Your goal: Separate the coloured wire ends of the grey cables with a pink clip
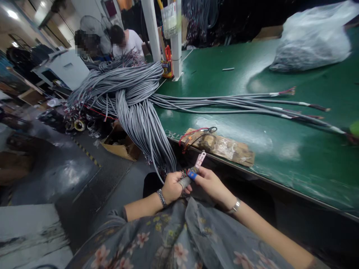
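In front of my body, my left hand (173, 186) is closed around the end of a grey cable (184, 182). Thin coloured wires (185, 172) stick out by its fingers. Close beside it, my right hand (209, 184) is closed, with a blue wrap (192, 175) on a digit. A small object with flat pinkish-white arms (200, 160) projects from its grip; I cannot make out its exact kind. Just beyond both hands, a wooden block (224, 147) wrapped in clear tape lies at the table edge with red and black wires.
A large bundle of grey cables (140, 84) hangs over the left end of the green table (246, 82). Several cable ends (224, 101) stretch rightward. A filled plastic bag (314, 37) sits at the back right. A white post (176, 45) rises behind. Two people are at the back left.
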The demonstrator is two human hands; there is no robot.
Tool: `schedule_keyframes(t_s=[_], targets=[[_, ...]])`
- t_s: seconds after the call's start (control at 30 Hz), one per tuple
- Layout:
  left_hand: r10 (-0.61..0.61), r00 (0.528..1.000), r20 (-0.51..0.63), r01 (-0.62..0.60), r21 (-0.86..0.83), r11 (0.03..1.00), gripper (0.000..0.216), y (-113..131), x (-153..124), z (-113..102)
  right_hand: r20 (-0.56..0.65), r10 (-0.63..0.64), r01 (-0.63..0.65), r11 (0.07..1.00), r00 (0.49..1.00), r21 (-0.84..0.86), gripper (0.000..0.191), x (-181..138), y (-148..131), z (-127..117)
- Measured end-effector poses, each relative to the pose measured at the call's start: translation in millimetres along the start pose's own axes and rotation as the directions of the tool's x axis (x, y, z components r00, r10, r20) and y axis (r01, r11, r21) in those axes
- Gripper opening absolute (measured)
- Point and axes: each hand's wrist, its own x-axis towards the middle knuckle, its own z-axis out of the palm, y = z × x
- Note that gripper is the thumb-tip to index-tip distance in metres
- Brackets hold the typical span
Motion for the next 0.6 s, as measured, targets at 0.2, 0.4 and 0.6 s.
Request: schedule_keyframes(t_s=[0.2, 0.4, 0.6], targets=[[-0.034, 0.999, 0.002, 0.034, -0.088, 0.996, 0.051, -1.6, 3.4, 1.2, -0.104, -0.069, 0.074, 0.996, 0.992, 0.047, 0.038, -4.0, 2.2, 4.7], [-0.065, 0.997, -0.036, 0.058, -0.154, 0.986, 0.049, -2.5, 3.6, 2.3, -0.084, -0.025, 0.036, 0.991, 0.996, 0.132, 0.04, -5.8, -1.2, 7.5], [-0.015, 0.999, -0.03, 0.013, -0.067, 0.998, 0.04, -3.0, 1.3, 1.3, -0.046, -0.044, 0.043, 0.999, 0.998, -0.003, 0.041, -1.1, -2.0, 3.2]])
